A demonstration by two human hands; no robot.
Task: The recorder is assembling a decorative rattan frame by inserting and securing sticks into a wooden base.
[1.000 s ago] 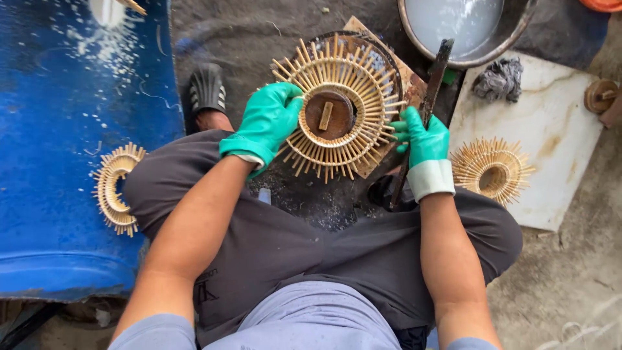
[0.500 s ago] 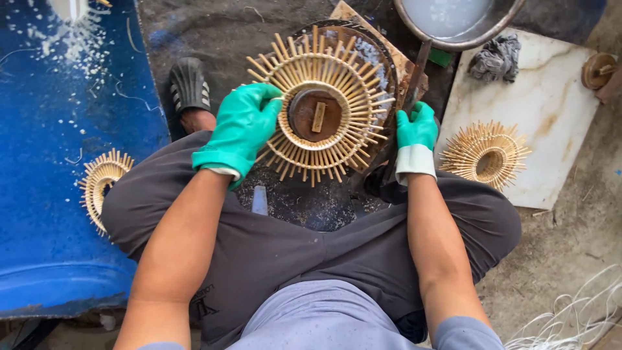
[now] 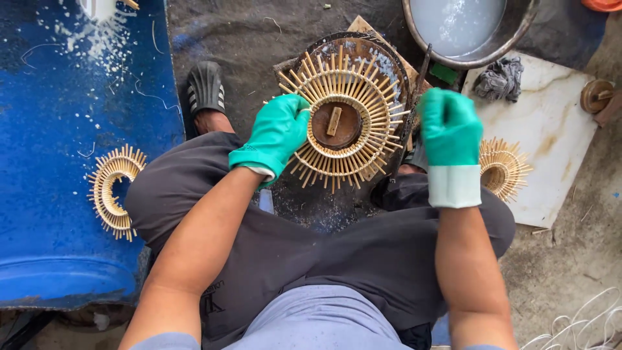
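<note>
While the person sits low with knees spread in dark trousers (image 3: 311,253), both forearms reach forward over the lap. Their left hand (image 3: 275,136), in a green glove, grips the left rim of a sunburst ring of bamboo sticks (image 3: 340,123), fingers curled over the stick ends. That ring lies flat on a round dark block (image 3: 382,55) between the knees, a small wooden peg upright in its centre. Their right hand (image 3: 448,126), also gloved, hovers just off the ring's right edge, closed in a loose fist; whether it holds anything cannot be told. To the right, a second stick ring (image 3: 504,170) rests on a pale board (image 3: 551,129), partly hidden by the right wrist. To the left, a third ring (image 3: 111,191) lies on a blue drum (image 3: 58,129), well apart. Farther off stand a black sandal (image 3: 206,87), a grey rag (image 3: 500,79) and a metal basin of cloudy water (image 3: 463,29), its rim close to the block's far edge.
</note>
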